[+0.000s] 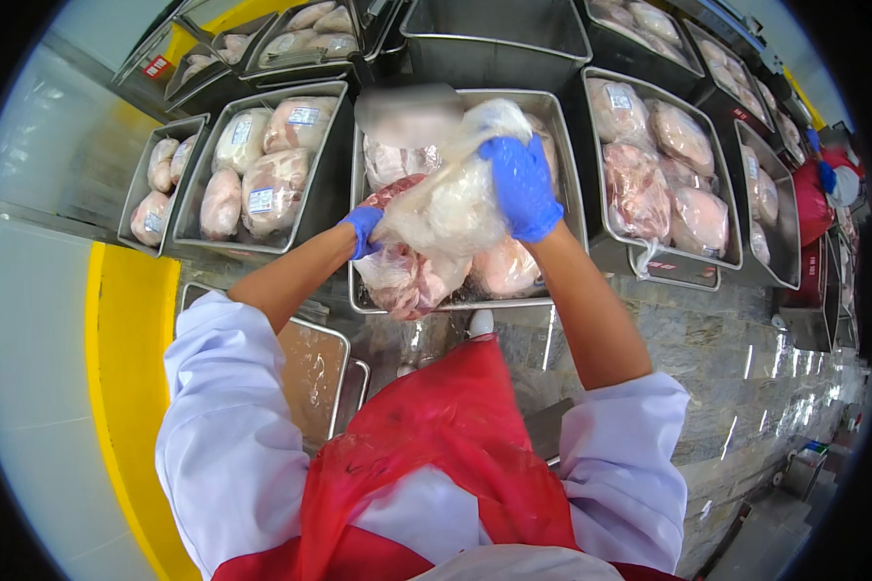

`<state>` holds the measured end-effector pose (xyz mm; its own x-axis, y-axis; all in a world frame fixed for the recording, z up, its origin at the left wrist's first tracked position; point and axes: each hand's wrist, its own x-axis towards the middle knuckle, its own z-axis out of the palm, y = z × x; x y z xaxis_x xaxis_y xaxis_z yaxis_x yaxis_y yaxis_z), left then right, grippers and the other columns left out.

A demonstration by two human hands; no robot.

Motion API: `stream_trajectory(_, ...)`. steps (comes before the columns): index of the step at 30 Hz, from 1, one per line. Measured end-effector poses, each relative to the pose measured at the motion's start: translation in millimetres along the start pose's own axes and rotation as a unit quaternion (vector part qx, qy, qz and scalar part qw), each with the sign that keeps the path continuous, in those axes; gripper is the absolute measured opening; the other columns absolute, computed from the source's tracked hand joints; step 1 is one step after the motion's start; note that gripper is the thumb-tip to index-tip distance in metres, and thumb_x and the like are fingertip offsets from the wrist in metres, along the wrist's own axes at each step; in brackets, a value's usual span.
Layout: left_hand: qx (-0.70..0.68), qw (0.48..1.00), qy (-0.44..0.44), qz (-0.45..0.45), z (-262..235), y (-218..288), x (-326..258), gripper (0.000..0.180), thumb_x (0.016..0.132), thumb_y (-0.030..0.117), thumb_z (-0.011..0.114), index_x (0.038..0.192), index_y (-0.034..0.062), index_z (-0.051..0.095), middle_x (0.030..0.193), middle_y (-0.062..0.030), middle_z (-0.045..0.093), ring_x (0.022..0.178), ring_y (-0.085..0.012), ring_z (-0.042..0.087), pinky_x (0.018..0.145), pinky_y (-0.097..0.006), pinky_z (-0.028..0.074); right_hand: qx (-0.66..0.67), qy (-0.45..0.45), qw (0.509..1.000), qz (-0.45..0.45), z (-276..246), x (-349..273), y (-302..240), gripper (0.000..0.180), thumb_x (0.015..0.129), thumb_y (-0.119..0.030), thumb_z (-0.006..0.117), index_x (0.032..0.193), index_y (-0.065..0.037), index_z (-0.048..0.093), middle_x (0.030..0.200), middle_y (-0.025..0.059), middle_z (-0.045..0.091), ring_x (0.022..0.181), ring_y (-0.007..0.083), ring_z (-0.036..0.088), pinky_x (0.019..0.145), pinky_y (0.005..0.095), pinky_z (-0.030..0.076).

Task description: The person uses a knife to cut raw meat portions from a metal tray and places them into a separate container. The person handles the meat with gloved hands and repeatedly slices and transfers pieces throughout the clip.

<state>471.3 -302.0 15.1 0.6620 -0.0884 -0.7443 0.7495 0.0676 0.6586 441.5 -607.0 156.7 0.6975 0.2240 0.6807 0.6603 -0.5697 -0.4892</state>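
Observation:
Over the middle steel tub (564, 126), a clear plastic bag (446, 208) is bunched up around a piece of raw meat (397, 276). My right hand (523, 189), in a blue glove, is closed on the gathered upper part of the bag. On the other side, my blue-gloved left hand (362, 230) grips the bag and meat at their left edge; its fingertips are partly hidden. Beneath lies another wrapped piece of meat (504, 266) in the tub. A patch at the tub's far left is blurred.
Steel tubs of bagged meat stand on the left (262, 174) and right (664, 174), with more behind. One bare tub (499, 34) is at the back. A yellow barrier (131, 387) and a low cart (310, 373) are to my left. Tiled floor (717, 358) stretches right.

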Motion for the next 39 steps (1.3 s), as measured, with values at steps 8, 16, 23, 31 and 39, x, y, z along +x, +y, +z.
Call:
stream_trajectory(8,0.186,0.977,0.058,-0.083,-3,0,36,0.019,0.097,0.028,0.058,0.088,0.0156,0.07,0.079,-0.0033,0.065,0.067,-0.0178,0.061,0.053,-0.038,0.047,0.197,-0.147,0.953,0.175,-20,4,85,0.038,0.092,-0.022,0.067,0.121,0.003,0.064,0.11,0.0251,0.065,0.103,0.0395,0.063,0.091,0.0463,0.051)
stream_trajectory(16,0.214,0.956,0.137,0.148,-32,-70,31,0.045,0.096,0.039,0.066,0.126,0.0054,0.061,0.117,-0.0164,0.067,0.102,-0.0312,0.065,0.091,-0.041,0.052,0.294,-0.125,0.827,0.463,-48,-102,186,0.035,0.095,-0.019,0.067,0.122,0.002,0.069,0.105,0.0061,0.071,0.092,0.0153,0.064,0.081,0.0323,0.053)
stream_trajectory(23,0.603,0.735,0.147,0.273,9,-121,-1,0.136,0.062,0.068,0.086,0.165,0.0112,0.018,0.164,-0.0384,0.013,0.15,-0.0575,0.017,0.123,-0.06,0.02,0.221,-0.029,0.803,0.553,-64,-122,189,0.03,0.096,-0.017,0.067,0.122,-0.002,0.071,0.097,-0.0011,0.07,0.081,0.0063,0.059,0.065,0.0249,0.046)
stream_trajectory(31,0.415,0.726,0.255,0.485,50,-145,68,0.072,0.076,0.04,0.082,0.138,0.0108,0.061,0.161,-0.0262,0.033,0.149,-0.0521,0.026,0.121,-0.063,0.017,0.185,0.013,0.807,0.561,-68,-120,135,0.033,0.096,-0.019,0.066,0.125,-0.004,0.069,0.099,-0.003,0.068,0.082,0.0072,0.058,0.069,0.0259,0.046)
stream_trajectory(39,0.389,0.762,0.133,0.5,33,-62,100,0.034,0.086,0.02,0.069,0.117,0.0086,0.07,0.114,-0.0128,0.072,0.107,-0.0414,0.064,0.094,-0.049,0.05,0.193,-0.01,0.774,0.603,-61,-133,110,0.034,0.098,-0.023,0.065,0.126,-0.004,0.068,0.1,-0.0017,0.068,0.086,0.0083,0.06,0.073,0.0259,0.047)
